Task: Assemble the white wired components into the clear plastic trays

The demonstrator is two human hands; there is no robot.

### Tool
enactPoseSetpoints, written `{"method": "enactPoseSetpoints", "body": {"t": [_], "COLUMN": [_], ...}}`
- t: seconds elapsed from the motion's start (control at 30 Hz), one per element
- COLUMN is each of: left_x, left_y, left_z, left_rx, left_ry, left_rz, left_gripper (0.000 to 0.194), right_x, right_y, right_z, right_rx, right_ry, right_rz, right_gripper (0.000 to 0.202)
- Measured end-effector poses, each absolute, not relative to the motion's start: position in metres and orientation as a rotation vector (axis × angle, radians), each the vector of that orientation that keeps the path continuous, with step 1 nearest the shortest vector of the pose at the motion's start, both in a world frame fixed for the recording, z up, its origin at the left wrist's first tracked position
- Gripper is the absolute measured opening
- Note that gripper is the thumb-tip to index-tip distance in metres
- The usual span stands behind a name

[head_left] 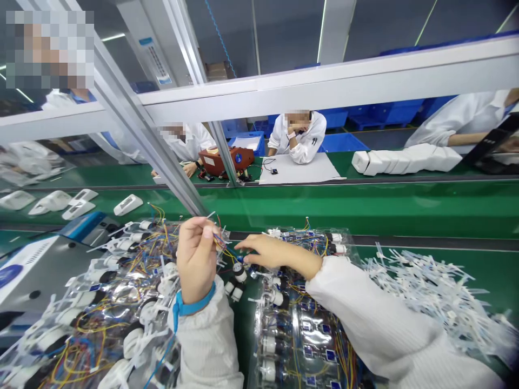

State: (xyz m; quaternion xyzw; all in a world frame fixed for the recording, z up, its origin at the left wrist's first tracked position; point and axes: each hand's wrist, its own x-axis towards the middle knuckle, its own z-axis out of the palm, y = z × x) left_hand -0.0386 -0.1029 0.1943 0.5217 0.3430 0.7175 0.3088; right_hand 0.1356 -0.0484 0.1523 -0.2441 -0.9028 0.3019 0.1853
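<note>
My left hand (197, 256), with a blue band at its wrist, is closed in a pinch on a bundle of thin coloured wires (220, 241). A white cable tie end pokes out above its fingers. The wires run down to the right, toward a small black-and-white cylindrical part (239, 272). Just right of them my right hand (270, 252) reaches across with fingers stretched and apart, close to the wires and a small blue piece below. Whether its fingertips touch them is hard to tell.
Wired parts with cable ties on clear plastic (121, 294) spread at left; more wired parts (312, 324) lie at right. Loose white cable ties (433, 302) form a pile. A grey-blue machine (36, 286), a metal post (141, 119) and the green conveyor (365, 208) surround me. Co-workers sit opposite.
</note>
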Motion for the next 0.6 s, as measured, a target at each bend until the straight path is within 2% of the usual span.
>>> {"method": "enactPoseSetpoints", "body": {"t": [0.13,0.27,0.43,0.6], "left_x": [-0.053,-0.064,-0.074,-0.076], "left_y": [-0.099,-0.103,-0.105,-0.099], "left_z": [0.187,0.19,0.196,0.192], "left_rx": [1.46,1.638,1.982,1.956], "left_ry": [0.943,1.269,1.59,1.675], "left_rz": [1.78,1.552,0.98,0.875], "left_gripper": [0.02,0.017,0.025,0.025], "right_x": [0.115,0.116,0.126,0.131], "right_y": [-0.044,-0.043,-0.037,-0.034], "right_z": [0.132,0.12,0.106,0.098], "right_rx": [-0.589,-0.757,-1.079,-1.173], "right_ry": [-2.662,-2.643,-2.5,-2.396], "right_rz": [0.893,0.842,0.733,0.741], "right_gripper": [0.022,0.014,0.021,0.036]}}
